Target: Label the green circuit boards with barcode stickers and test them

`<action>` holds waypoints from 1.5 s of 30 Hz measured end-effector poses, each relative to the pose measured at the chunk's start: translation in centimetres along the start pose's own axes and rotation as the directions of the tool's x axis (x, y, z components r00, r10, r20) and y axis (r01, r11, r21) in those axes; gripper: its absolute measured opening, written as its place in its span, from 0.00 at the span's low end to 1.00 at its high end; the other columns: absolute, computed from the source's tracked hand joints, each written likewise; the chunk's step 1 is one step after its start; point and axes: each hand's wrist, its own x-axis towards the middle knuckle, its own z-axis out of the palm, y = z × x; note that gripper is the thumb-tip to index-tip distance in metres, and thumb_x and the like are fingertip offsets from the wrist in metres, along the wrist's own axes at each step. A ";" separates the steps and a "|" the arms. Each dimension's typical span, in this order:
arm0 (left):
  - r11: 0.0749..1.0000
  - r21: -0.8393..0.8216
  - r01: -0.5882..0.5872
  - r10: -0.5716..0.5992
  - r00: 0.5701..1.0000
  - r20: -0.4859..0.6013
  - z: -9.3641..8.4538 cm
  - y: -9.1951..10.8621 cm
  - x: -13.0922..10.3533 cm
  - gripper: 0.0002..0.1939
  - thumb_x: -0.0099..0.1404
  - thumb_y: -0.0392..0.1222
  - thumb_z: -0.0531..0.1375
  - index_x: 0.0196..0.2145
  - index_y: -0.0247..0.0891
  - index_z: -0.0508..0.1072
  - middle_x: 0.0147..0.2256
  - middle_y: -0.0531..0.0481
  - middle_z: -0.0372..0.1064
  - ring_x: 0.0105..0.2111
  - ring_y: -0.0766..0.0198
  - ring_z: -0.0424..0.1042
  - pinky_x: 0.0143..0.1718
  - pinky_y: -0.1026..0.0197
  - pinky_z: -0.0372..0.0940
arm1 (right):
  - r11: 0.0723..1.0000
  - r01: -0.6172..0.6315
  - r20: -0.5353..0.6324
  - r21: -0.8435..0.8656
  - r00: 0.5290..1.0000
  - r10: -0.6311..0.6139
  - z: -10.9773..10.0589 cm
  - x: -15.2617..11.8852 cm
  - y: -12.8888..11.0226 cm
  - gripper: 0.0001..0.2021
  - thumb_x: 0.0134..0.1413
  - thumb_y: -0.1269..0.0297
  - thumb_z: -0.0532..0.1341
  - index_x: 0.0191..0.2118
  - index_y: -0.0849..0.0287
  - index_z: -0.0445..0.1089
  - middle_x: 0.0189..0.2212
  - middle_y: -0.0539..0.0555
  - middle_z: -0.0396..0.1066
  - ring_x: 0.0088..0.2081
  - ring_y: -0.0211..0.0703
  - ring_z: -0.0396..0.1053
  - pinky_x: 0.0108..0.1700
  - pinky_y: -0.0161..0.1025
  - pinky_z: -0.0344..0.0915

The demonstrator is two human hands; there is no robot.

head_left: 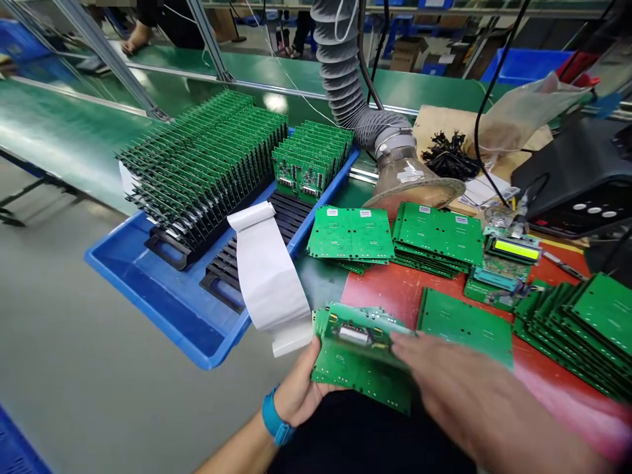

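My left hand [302, 388], below a blue wristband, grips several green circuit boards [363, 375] by their left edge, low in front of me. The top board [363, 334] is tilted and shows a white part on its face. My right hand [429, 359] is blurred by motion, its fingertips at that top board's right edge; its thumb is hidden. A single green board [464, 322] lies on the red mat just beyond my right hand. Two stacks of boards, one on the left [349, 234] and one on the right [437, 234], sit farther back.
A blue tray [212, 352] holds black racks of upright boards [212, 158], with a white paper strip [269, 270] over its edge. A grey duct [340, 66] hangs above. Further right are a lit display [516, 249] and another board stack [582, 329]. A person's hand [135, 39] shows far back.
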 end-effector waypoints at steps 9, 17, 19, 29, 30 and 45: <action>1.000 -0.017 0.004 -0.005 0.998 -0.057 0.5 -0.1 0.1 0.25 0.66 0.57 0.51 0.50 0.37 0.71 0.42 0.42 0.75 0.40 0.54 0.75 0.41 0.52 0.69 | 0.803 -0.499 0.292 0.325 0.861 0.417 4.6 0.3 3.2 0.15 0.64 0.63 0.46 0.35 0.55 0.68 0.37 0.56 0.71 0.42 0.46 0.70 0.44 0.47 0.69; 1.000 -0.028 0.002 -0.004 0.997 -0.080 0.9 -0.1 0.1 0.25 0.67 0.55 0.51 0.53 0.36 0.69 0.45 0.40 0.74 0.41 0.53 0.75 0.42 0.51 0.69 | 0.961 -0.263 0.150 0.085 0.957 0.249 7.3 -1.0 -0.9 0.46 0.38 0.52 0.67 0.63 0.59 0.50 0.54 0.68 0.60 0.54 0.68 0.60 0.51 0.64 0.62; 0.999 -0.048 0.004 -0.007 0.998 -0.063 1.0 -0.1 0.2 0.26 0.68 0.56 0.49 0.52 0.34 0.69 0.44 0.39 0.74 0.41 0.52 0.75 0.43 0.50 0.69 | 0.959 -0.269 0.111 0.089 0.959 0.259 7.3 -0.9 -1.8 0.39 0.38 0.61 0.65 0.60 0.59 0.55 0.53 0.68 0.59 0.55 0.67 0.60 0.51 0.63 0.63; 0.999 -0.029 0.031 -0.035 0.989 -0.141 1.3 0.3 0.5 0.23 0.69 0.51 0.50 0.50 0.30 0.71 0.42 0.38 0.76 0.38 0.53 0.76 0.37 0.53 0.71 | 0.864 -0.501 0.170 0.038 0.856 0.489 3.8 -7.7 7.5 0.33 0.46 0.55 0.62 0.60 0.53 0.54 0.58 0.61 0.57 0.56 0.63 0.61 0.55 0.54 0.62; 0.999 -0.026 0.028 -0.031 0.989 -0.143 1.3 0.4 0.5 0.24 0.69 0.52 0.49 0.50 0.30 0.71 0.42 0.38 0.76 0.37 0.53 0.76 0.36 0.53 0.72 | 0.858 -0.514 0.169 0.023 0.848 0.503 4.0 -8.7 8.6 0.32 0.47 0.56 0.62 0.59 0.53 0.56 0.57 0.61 0.59 0.56 0.62 0.61 0.56 0.52 0.62; 0.998 -0.061 -0.001 -0.007 0.993 -0.118 1.4 0.2 0.5 0.29 0.67 0.58 0.48 0.53 0.32 0.68 0.45 0.37 0.74 0.39 0.52 0.76 0.34 0.55 0.72 | 0.997 -0.024 -0.009 -0.071 1.000 0.023 6.2 -2.3 -0.9 0.14 0.60 0.63 0.52 0.47 0.59 0.69 0.45 0.61 0.72 0.47 0.54 0.70 0.46 0.52 0.69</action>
